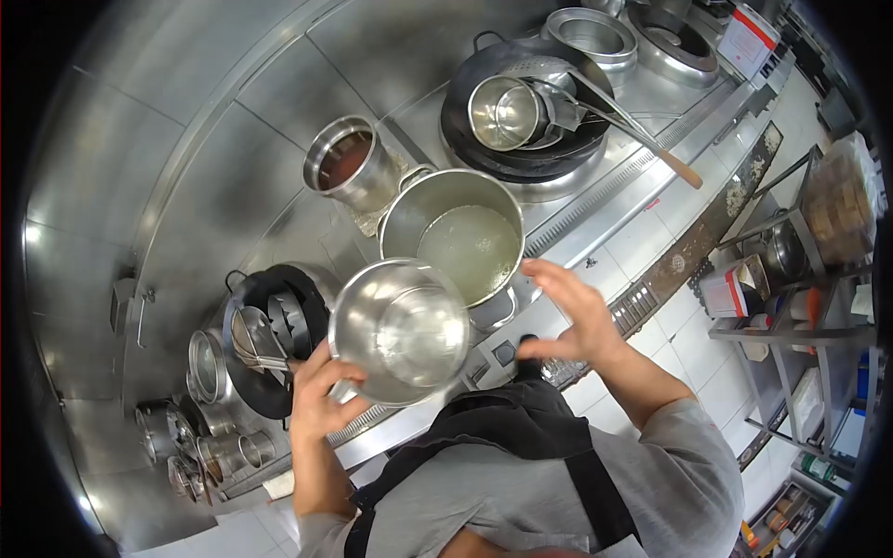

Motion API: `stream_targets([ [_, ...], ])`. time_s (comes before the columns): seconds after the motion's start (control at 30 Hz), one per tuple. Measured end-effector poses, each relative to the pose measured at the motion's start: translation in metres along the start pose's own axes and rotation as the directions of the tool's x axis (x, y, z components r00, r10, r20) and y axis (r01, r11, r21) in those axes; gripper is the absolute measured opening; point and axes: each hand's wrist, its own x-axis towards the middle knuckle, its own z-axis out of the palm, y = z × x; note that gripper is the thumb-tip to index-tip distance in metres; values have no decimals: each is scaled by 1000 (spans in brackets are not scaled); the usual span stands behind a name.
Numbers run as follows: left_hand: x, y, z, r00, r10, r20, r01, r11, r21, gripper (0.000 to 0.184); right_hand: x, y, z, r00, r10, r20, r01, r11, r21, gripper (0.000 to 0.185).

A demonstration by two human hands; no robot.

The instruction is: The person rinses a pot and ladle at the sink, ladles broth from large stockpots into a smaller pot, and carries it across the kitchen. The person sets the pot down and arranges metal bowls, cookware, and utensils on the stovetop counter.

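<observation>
My left hand (323, 391) grips the rim of a shiny steel pot (398, 325), thumb over the edge. The pot is tilted so that its inside shows, and no contents can be made out. Right behind it stands a large two-handled stockpot (400, 219) with cloudy, pale greenish liquid in it; the held pot overlaps its near rim in view. My right hand (579, 314) is open beside the stockpot's right side, thumb and fingers apart, near its handle (500, 312). Whether a fingertip touches the stockpot I cannot tell.
A steel pot of reddish-brown liquid (339, 163) stands behind the stockpot. One black wok (456, 121) holds a steel pot and long-handled tools; another wok (246, 381) is at left. Several pots line the far left. Metal shelves (791, 358) stand at right.
</observation>
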Motion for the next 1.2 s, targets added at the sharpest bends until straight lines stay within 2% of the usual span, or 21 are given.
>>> stream_targets([
  [0.03,22,7,6,996,-10,86,15,998,-65,28,4,-8,-4,982,-183,52,183,983,6,65],
  [0.07,49,5,16,973,181,144,-180,983,-20,27,4,-14,-13,979,-180,97,188,979,-80,69],
  [0.1,74,14,29,959,224,171,-214,974,-80,27,1,-16,-23,975,-171,142,193,967,-167,73],
  [0.13,98,19,42,926,298,233,-290,954,-71,27,-7,-9,-36,990,-87,114,111,968,-223,73],
  [0.2,139,23,70,854,236,464,-200,972,-126,38,-26,0,-69,1000,-11,-29,3,962,-274,66],
  [0.27,184,20,109,805,408,430,-286,903,-322,48,-57,10,-93,986,59,-155,-110,932,-347,63],
  [0.3,213,23,115,771,400,496,-168,878,-447,56,-72,13,-102,974,80,-213,-160,908,-388,63],
  [0.33,244,16,124,804,370,465,-150,884,-444,60,-86,14,-109,975,72,-212,-153,904,-400,63],
  [0.37,280,0,136,850,354,390,-208,906,-368,59,-102,14,-114,939,132,-318,-266,866,-424,62],
  [0.4,316,-12,143,914,217,343,-227,974,-12,59,-118,13,-117,886,187,-425,-380,818,-432,62],
  [0.43,355,-36,157,962,108,252,-159,969,191,60,-132,12,-119,883,187,-430,-385,812,-438,62],
  [0.5,427,-110,192,995,94,23,-96,930,356,57,-158,9,-122,757,290,-585,-598,669,-442,58],
  [0.57,484,-180,219,997,72,-4,-57,815,577,65,-178,6,-123,734,284,-616,-627,632,-456,57],
  [0.63,502,-210,234,995,90,-35,-44,747,663,67,-197,3,-120,706,277,-652,-660,591,-463,56],
  [0.7,503,-194,234,947,-307,97,220,836,503,62,-214,-3,-116,643,359,-676,-728,561,-394,57],
  [0.83,514,-202,224,962,-274,7,224,800,556,41,-223,-3,-107,616,419,-668,-756,552,-352,57],
  [0.9,511,-195,197,970,-135,200,60,938,342,25,-218,0,-105,627,428,-651,-744,577,-337,57],
  [0.93,506,-189,187,990,-38,137,-3,957,288,28,-214,2,-105,650,412,-639,-724,591,-355,57],
  [1.03,486,-175,127,997,2,81,-23,966,259,31,-195,8,-107,727,377,-574,-649,648,-398,57],
  [1.13,440,-162,55,998,-33,-60,46,973,224,30,-170,12,-107,787,315,-530,-573,691,-440,58],
  [1.2,393,-151,5,980,-145,-135,153,987,49,26,-154,12,-107,847,255,-466,-476,755,-451,57],
])
